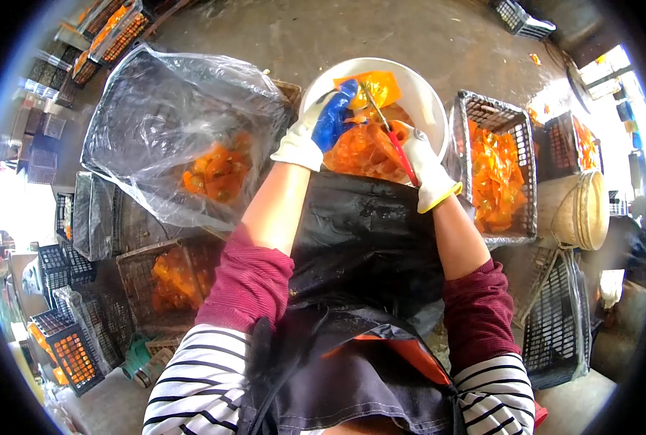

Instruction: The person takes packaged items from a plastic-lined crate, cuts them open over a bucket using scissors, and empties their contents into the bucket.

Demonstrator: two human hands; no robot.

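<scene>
My left hand (321, 125), in a white glove with blue coating, is closed on an orange plastic packet (381, 88) over a round white bucket (430, 101). My right hand (422, 165), also gloved in white, grips red-handled scissors (397, 147); their metal blades point up toward the packet. Whether the blades touch it I cannot tell. Below both hands, shiny orange packets and wet orange material (359, 151) fill much of the bucket. A black apron covers my lap right behind it.
Left of the bucket stands a crate lined with clear plastic (149, 94), holding orange pieces (220, 172). On the right is a black crate of orange packets (495, 177), beside a cream bucket (591, 210). Another crate (130, 279) and stacked black crates (555, 319) flank me.
</scene>
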